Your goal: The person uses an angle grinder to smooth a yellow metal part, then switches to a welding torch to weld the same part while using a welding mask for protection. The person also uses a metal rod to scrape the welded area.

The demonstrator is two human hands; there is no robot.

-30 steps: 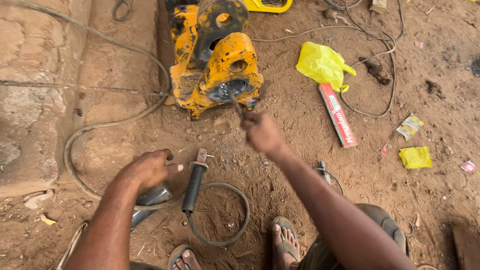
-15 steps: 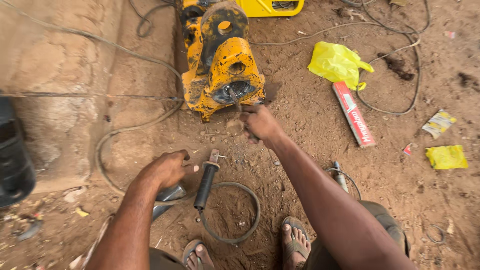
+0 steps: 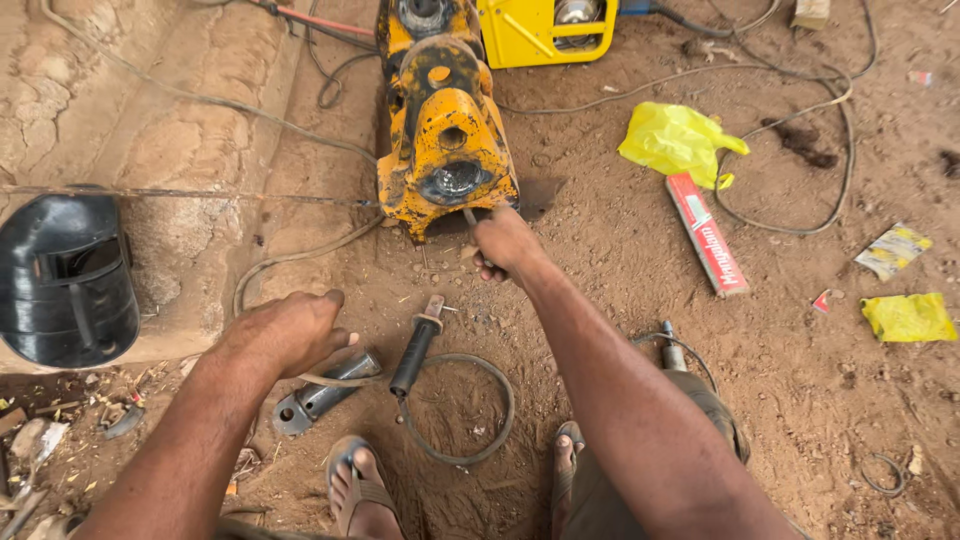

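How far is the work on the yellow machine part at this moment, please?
Done: nothing finished shows. In hand: the right hand holds a thin rod at the foot of the yellow machine part; the left hand rests on a grey metal piece. Left: the black-handled holder lies ungripped, and the welding mask sits aside.

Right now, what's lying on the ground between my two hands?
In the head view, the black-handled electrode holder with its looping cable lies on the dirt between the left hand and the right hand, nearer the left.
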